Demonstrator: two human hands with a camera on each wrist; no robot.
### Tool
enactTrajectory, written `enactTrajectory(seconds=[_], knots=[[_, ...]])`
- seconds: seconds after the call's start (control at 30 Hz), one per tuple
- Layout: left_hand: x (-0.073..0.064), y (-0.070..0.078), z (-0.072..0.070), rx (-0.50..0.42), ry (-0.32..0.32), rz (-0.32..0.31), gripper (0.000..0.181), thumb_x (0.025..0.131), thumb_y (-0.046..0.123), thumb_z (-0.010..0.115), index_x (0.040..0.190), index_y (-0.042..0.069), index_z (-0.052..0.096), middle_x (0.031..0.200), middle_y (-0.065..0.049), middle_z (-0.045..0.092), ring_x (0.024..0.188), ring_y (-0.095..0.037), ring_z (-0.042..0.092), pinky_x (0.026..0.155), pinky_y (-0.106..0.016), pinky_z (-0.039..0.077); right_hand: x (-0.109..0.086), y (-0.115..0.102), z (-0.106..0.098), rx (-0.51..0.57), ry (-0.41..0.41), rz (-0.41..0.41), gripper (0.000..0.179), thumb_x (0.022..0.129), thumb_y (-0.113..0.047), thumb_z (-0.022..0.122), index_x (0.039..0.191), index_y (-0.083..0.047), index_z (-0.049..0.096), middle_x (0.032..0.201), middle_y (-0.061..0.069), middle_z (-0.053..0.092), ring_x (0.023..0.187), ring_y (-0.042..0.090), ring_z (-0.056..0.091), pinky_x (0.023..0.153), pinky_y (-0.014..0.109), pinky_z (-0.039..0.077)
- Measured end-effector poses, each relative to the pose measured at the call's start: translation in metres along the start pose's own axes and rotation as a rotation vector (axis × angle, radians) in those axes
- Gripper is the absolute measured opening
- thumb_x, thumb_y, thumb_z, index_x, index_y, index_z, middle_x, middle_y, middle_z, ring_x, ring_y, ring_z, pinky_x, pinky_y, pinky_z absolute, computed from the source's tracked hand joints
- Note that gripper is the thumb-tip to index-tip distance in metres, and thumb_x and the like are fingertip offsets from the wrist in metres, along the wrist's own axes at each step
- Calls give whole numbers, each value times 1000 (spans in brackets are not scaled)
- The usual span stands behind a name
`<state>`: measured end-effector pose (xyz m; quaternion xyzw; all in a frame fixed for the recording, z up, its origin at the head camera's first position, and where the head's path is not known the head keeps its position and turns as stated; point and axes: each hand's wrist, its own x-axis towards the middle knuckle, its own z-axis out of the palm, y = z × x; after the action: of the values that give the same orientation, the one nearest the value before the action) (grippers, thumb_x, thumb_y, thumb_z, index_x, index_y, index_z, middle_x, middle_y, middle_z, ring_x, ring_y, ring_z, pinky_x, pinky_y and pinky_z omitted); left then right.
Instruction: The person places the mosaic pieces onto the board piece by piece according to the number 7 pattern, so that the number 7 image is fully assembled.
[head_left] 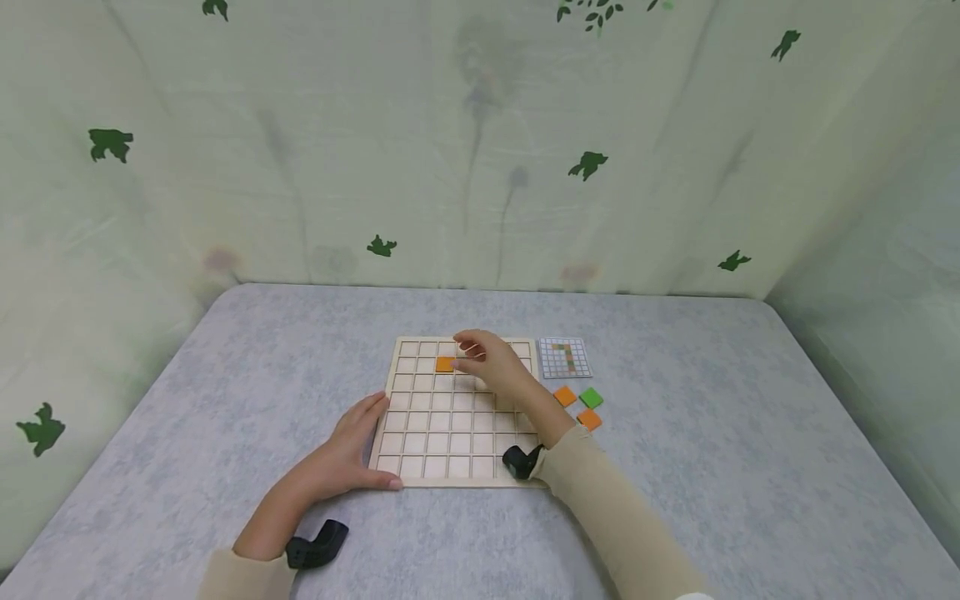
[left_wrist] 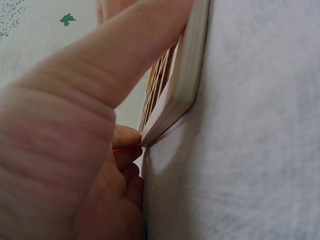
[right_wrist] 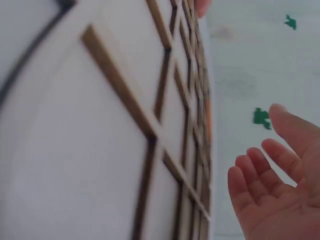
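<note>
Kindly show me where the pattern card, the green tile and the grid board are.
Pattern card (head_left: 566, 358), head view: middle of its face.
Green tile (head_left: 592, 397), head view: its top face.
Grid board (head_left: 461, 422), head view: a bare square.

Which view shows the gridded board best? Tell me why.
The head view: it shows most of the gridded board from above, though the right hand covers part. The left wrist view shows only a corner and edge, partly behind the left hand; the right wrist view shows slanted cells up close.
</note>
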<state>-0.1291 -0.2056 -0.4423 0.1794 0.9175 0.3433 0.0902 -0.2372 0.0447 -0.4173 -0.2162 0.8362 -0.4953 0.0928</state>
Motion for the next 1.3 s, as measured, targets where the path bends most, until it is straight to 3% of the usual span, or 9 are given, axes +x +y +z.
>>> enactTrajectory(seconds=[0.27,0.43,0.73,0.97,1.13,1.3], knots=[[1,0,0,7,2,-1,121,55,59,76,143,2,16,147,-16,9,132,-36,6,98,-57,18,-42,-21,-39,60,61,-131,49,85,-13,63,129,-1,45,122,17,48,109,33,46,91,36,38],[0,0,1,7,1,-1,121,55,60,75,143,1,16,146,-17,10,131,-37,6,97,-58,18,-75,-28,-65,49,72,-127,49,84,-6,63,129,3,44,126,17,45,112,34,43,94,44,35],[0,0,1,12,6,10,120,56,60,75,142,-1,17,146,-18,11,131,-38,7,97,-59,18,-113,6,-103,4,104,-20,47,84,-3,62,127,4,44,128,22,42,113,39,40,94,50,32],[-1,1,0,14,5,8,120,56,60,74,142,-1,17,146,-18,11,131,-38,7,97,-59,18,-125,65,-116,-59,95,60,48,83,-13,65,127,-2,47,127,15,47,111,33,45,91,48,37],[-1,2,0,14,6,9,120,56,60,74,142,-2,17,146,-18,11,131,-39,8,97,-59,18,-129,76,-117,-69,42,122,43,83,-12,64,124,-2,52,122,14,52,107,31,48,87,45,40],[-1,1,0,11,9,15,120,56,60,75,142,-2,17,145,-18,12,131,-39,8,97,-59,18,-130,82,-116,-121,15,122,39,83,-9,64,121,-4,55,116,10,56,103,26,50,85,41,39]])
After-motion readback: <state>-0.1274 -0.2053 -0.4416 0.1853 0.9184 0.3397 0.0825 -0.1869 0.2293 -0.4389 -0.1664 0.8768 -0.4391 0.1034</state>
